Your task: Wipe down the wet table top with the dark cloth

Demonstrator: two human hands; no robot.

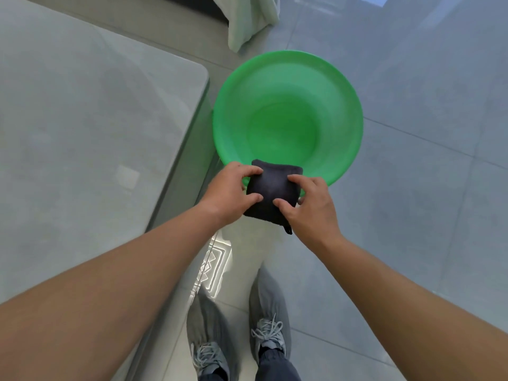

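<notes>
A person holds a folded dark cloth (270,192) in both hands over the near rim of a green plastic basin (277,86) that sits on the tiled floor (426,188). The left hand (231,193) grips the cloth's left edge with thumb and curled fingers, and the right hand (310,207) pinches its right side. A small loop (288,230) dangles from the cloth's near corner. The cloth and hands hide part of the basin's near rim, and whether the basin holds water is hard to make out. Left of the basin stands the grey table top (82,119), its rounded corner just beside the rim. Pale fabric (250,20) hangs beyond the basin, cut off by the frame. Nearer than the basin are two laced grey shoes (268,332).
</notes>
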